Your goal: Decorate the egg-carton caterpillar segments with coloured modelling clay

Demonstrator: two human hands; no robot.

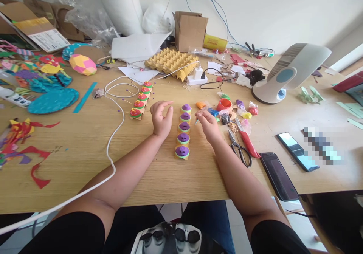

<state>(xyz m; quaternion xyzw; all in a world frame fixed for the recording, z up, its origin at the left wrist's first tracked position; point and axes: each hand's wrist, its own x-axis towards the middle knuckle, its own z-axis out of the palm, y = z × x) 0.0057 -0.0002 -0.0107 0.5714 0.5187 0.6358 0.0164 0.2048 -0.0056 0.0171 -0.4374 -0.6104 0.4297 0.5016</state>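
A wide wooden desk (pixel 85 163) is seen from above, strewn with craft materials. Of what lies on it, the thing between the two hands matters most: a purple-topped caterpillar (pixel 183 132) made of five egg-carton cups in a row. Its long axis runs away from the person, near end at the face cup and far end at the last purple dome, tilted very slightly to the right with distance. A second caterpillar, red-topped (pixel 141 100), lies further off to the left, its axis slanting up and to the right.

The purple-topped caterpillar is flanked on both sides. The left hand (pixel 160 118) rests on the desk just beside the row's far half, to its left. The fingers of that hand are held apart and empty, the thumb and forefinger raised and slightly curled, touching nothing. The right hand (pixel 208 124) is placed just to the right of the same far half, about as near to the row as the left. Its fingers are pinched together on a small thin item (pixel 196 122), pale blue at the tip and too small to be identified, which is pointed leftward toward the second and third cups.

Red-handled scissors (pixel 244 144) lie just beside the right wrist, and small clay lumps (pixel 244 110) are scattered beyond.
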